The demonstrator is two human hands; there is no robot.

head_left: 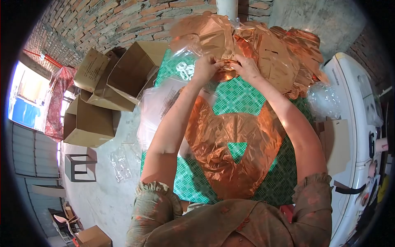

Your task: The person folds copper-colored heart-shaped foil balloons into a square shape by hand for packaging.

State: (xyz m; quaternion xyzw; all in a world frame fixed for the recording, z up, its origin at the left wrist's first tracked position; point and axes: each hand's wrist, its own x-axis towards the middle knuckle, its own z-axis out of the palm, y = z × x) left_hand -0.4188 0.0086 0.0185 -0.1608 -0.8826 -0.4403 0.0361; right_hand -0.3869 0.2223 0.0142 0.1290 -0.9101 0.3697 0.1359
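My left hand (207, 69) and my right hand (248, 69) are close together at the far part of the table, fingers pinched on a crumpled edge of copper-coloured foil (227, 74). Behind them lies a heap of the same foil (275, 61). Nearer my body, a large flat copper foil piece (230, 127) with a triangular hole is spread on the green checked tablecloth (238, 96). White ring-like pieces (184, 71) in clear plastic lie left of my left hand.
Open cardboard boxes (90, 123) stand at the left by a brick wall (123, 20). Translucent plastic bags (154, 109) cover the table's left side. A clear plastic bundle (324, 100) and a white appliance (349, 94) are at the right. A small stool (80, 168) stands on the floor.
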